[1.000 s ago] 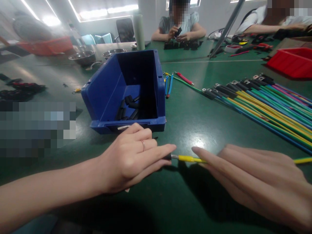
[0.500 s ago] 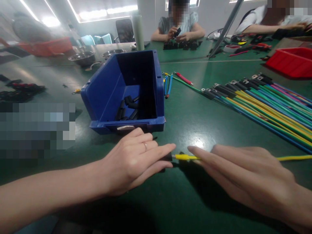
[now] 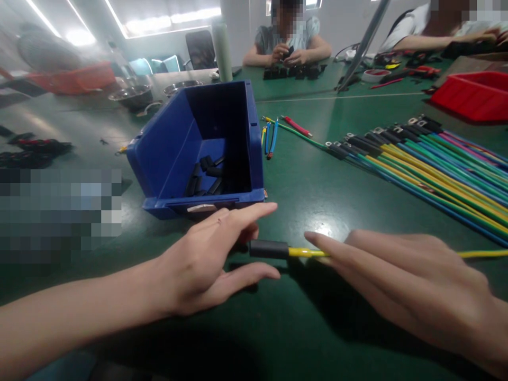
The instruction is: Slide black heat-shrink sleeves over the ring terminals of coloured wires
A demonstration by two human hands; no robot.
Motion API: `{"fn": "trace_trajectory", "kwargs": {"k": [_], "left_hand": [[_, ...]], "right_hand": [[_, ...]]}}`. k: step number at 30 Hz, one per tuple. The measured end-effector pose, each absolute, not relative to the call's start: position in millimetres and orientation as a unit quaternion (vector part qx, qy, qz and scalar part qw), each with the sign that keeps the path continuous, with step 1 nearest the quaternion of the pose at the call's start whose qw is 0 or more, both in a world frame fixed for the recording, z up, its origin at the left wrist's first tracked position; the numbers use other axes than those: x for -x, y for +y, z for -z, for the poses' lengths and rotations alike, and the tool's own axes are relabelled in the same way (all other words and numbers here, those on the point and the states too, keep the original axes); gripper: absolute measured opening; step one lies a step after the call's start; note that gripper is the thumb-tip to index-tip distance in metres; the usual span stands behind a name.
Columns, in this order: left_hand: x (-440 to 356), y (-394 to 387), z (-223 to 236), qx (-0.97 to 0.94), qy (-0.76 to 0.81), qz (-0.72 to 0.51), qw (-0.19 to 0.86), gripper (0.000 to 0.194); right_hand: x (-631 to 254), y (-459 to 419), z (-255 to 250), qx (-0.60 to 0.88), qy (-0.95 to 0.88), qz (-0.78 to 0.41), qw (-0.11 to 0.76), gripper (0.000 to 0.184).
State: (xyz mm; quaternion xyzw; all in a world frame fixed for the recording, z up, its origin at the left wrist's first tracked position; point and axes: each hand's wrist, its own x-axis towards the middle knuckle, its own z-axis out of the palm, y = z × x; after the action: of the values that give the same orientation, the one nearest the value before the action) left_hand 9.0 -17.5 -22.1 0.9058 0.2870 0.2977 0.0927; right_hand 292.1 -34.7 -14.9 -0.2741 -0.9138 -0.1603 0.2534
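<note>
A yellow wire (image 3: 307, 252) lies across the green table (image 3: 309, 190) in front of me, with a black sleeve (image 3: 269, 248) on its left end. My left hand (image 3: 206, 262) is beside that sleeve, fingers spread apart, forefinger lifted and thumb low, holding nothing. My right hand (image 3: 400, 278) lies flat with its fingers stretched out over the wire, pressing it to the table. A tilted blue bin (image 3: 170, 153) with several black sleeves (image 3: 206, 174) inside stands just behind my left hand.
A row of several coloured wires with black-sleeved lugs (image 3: 420, 159) lies at the right. A red tray (image 3: 472, 98) sits far right. Loose short wires (image 3: 273, 135) lie behind the bin. Two other people work at the far side; metal bowls (image 3: 137, 95) stand far left.
My left hand has opened and lifted its fingers off the wire's end, so the black sleeve now shows on it. My right hand has stayed on the wire.
</note>
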Motion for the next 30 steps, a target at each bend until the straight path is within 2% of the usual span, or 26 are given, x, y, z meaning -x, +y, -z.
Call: {"fn": "trace_trajectory", "kwargs": {"k": [4, 7, 16, 30], "left_hand": [[-7.9, -18.2, 22.4, -0.885, 0.304, -0.343, 0.079, 0.033], [-7.7, -17.0, 21.3, -0.884, 0.291, -0.359, 0.074, 0.024], [-8.8, -15.2, 18.3, -0.884, 0.275, -0.373, 0.071, 0.017], [-9.3, -12.5, 17.8, -0.897, 0.242, -0.356, 0.096, 0.017]], "right_hand": [[-294.7, -34.0, 10.3, 0.297, -0.902, 0.182, 0.255, 0.024], [-295.3, -33.5, 10.4, 0.303, -0.901, 0.183, 0.253, 0.024], [-298.7, -35.1, 17.0, 0.314, -0.897, 0.179, 0.256, 0.022], [-291.4, -34.3, 12.1, 0.285, -0.908, 0.173, 0.255, 0.025]]}}
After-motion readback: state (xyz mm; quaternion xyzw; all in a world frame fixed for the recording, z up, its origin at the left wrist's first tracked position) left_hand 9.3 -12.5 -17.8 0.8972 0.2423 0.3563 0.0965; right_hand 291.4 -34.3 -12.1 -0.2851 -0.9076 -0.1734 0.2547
